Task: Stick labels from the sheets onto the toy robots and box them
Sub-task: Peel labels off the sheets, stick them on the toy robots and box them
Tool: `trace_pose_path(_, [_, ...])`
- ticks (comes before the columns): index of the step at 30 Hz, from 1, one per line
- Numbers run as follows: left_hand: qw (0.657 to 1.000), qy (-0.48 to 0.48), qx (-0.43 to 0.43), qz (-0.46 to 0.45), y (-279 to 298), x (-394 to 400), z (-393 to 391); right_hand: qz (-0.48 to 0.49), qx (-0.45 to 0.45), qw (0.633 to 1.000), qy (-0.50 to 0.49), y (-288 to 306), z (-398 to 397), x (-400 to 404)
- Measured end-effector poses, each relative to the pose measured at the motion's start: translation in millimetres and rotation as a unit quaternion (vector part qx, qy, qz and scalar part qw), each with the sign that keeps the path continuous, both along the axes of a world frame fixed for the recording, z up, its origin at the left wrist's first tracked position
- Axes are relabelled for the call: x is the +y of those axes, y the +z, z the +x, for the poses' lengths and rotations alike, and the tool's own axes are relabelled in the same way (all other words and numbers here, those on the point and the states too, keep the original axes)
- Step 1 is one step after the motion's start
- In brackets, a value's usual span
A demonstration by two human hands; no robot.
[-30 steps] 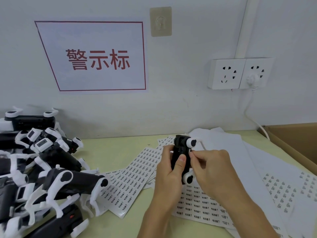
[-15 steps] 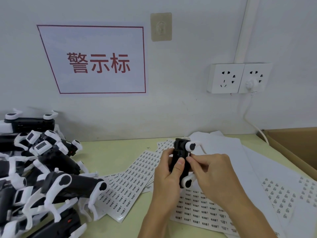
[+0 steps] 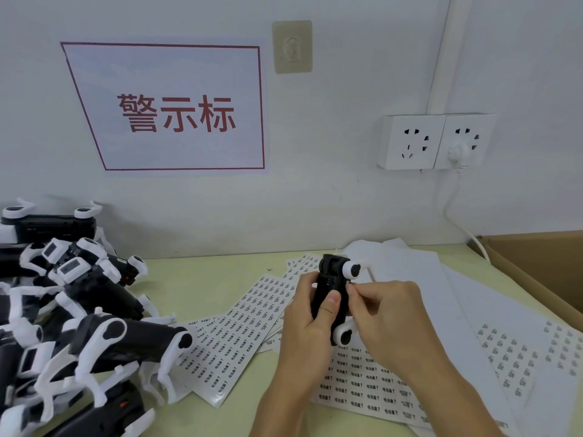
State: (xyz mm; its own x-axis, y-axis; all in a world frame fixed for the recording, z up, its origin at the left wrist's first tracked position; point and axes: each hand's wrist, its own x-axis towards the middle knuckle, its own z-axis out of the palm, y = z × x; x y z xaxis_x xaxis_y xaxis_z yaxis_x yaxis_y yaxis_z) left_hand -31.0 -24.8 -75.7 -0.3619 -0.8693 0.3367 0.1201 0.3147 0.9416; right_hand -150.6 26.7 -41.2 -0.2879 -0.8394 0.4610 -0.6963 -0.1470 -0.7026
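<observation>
1. Fingers (image 3: 331, 302) of the left hand (image 3: 310, 323) clamping on the toy robot (image 3: 331, 294), holding it upright above the label sheets (image 3: 239, 329); right hand (image 3: 388, 313) pinching together against its side, seemingly pressing a label, too small to confirm.
2. Waiting at far left on the table (image 3: 195, 279): a pile of toy robots (image 3: 79, 310), apparently unlabelled.
3. Sitting at far right: the cardboard box (image 3: 536, 266), contents hidden, so boxing progress impossible to judge.

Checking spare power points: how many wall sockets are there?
2: a free white plastic wall socket and, touching its right side, a second white wall socket holding a white plug.
</observation>
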Motion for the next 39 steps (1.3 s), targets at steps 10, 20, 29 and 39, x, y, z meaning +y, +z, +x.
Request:
trace_pose_path(10, [1.000, 0.015, -0.002, 0.003, -0.5, -1.5, -1.1, -0.023, -0.051, 0.998, -0.001, -7.3, 0.7, -3.5])
trace_pose_path(20, [1.000, 0.010, -0.006, 0.000, -0.9, -2.5, 1.3, 0.015, -0.111, 0.994, 0.016, -2.9, -2.5, -2.0])
trace_pose_path(29, [1.000, -0.006, -0.018, -0.004, 2.9, -1.2, 2.8, 0.018, -0.058, 0.998, 0.007, -6.3, -3.2, -3.6])
trace_pose_path(39, [1.000, -0.009, -0.019, 0.006, 4.9, -1.0, 3.3, -0.023, -0.030, 0.999, -0.032, -10.9, 5.9, -5.2])
